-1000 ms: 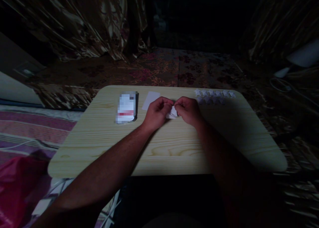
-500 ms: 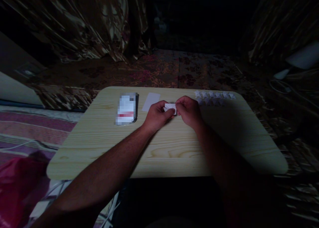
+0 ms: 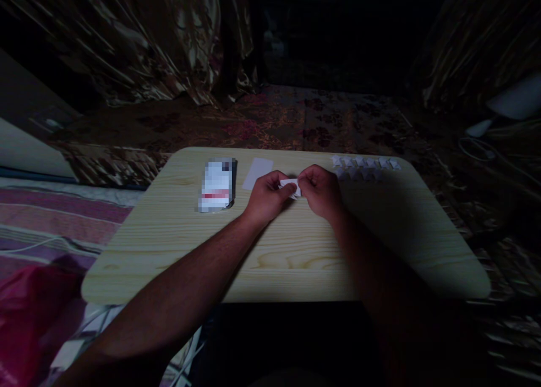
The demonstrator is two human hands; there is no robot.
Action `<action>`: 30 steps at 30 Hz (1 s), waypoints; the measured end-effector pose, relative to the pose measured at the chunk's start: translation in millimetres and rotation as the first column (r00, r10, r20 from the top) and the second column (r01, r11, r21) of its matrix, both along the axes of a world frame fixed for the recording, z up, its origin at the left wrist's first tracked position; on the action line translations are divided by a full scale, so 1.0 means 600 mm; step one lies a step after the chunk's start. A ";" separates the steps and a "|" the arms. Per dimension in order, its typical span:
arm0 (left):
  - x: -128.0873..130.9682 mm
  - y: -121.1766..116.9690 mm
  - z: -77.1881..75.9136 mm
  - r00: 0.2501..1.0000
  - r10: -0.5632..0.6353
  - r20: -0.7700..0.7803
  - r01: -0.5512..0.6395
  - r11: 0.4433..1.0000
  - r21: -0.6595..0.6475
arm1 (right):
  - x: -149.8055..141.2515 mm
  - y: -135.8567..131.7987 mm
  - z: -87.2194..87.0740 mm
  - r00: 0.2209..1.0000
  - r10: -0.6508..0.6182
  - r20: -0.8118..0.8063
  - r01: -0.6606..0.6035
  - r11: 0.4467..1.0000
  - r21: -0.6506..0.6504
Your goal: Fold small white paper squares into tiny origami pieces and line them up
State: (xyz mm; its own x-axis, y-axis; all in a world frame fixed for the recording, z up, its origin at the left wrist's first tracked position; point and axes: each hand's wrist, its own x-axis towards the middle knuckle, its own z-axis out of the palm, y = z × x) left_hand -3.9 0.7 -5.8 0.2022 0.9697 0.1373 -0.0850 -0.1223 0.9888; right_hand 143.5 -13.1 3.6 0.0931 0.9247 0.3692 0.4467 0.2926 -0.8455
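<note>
A person's two bare hands meet over a pale wood-grain table (image 3: 296,280) in a dimly lit room, working a small piece of white paper (image 3: 295,182) near the table's far side. The left hand (image 3: 265,198) pinches the paper, its thumb laid across the face, while the fingertips of the right hand (image 3: 323,192) close on or against the opposite edge; exactly how firmly they grip cannot be told. The paper appears to be folded, and the step in hand looks like shaping or creasing it, though the finer folds are too small to read. From this position, the next move seems to call for a steady hold from the left thumb and light, exact pressure from the right fingertips, with the edges kept in line so that no layer slips or springs open. A flat white sheet (image 3: 257,173) lies just beyond the left hand, with a blurred, phone-like object (image 3: 217,185) farther to the left. Beyond the right hand, small white folded pieces (image 3: 359,163) sit in two rows near the table's far edge, the nearer row dimmed by shadow
</note>
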 end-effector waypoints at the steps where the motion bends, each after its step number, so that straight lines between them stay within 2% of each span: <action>1: 0.000 0.000 0.001 1.000 -0.006 0.025 0.006 1.000 -0.014 | -0.001 -0.001 0.000 1.000 0.001 0.001 -0.001 1.000 0.003; 7: 0.001 0.000 0.005 0.993 -0.013 0.119 0.022 0.997 -0.073 | -0.003 -0.005 0.008 1.000 0.008 0.021 -0.009 1.000 0.009; 13: 0.003 -0.002 0.004 0.995 -0.007 0.103 0.017 0.995 -0.096 | 0.000 -0.003 0.007 0.999 -0.005 0.038 0.004 1.000 0.003; 19: 0.002 -0.001 0.003 0.992 0.018 0.126 -0.013 0.999 -0.040 | 0.000 -0.003 0.003 0.998 0.018 0.062 -0.020 0.999 0.033; 24: 0.002 0.000 0.005 0.983 0.026 0.180 -0.011 0.996 -0.086 | -0.002 -0.005 0.001 0.996 0.019 0.082 -0.024 0.998 0.060; 30: 0.002 0.000 0.007 0.984 0.031 0.176 -0.012 0.994 -0.110 | -0.002 -0.005 0.002 0.996 0.015 0.089 -0.018 0.999 0.031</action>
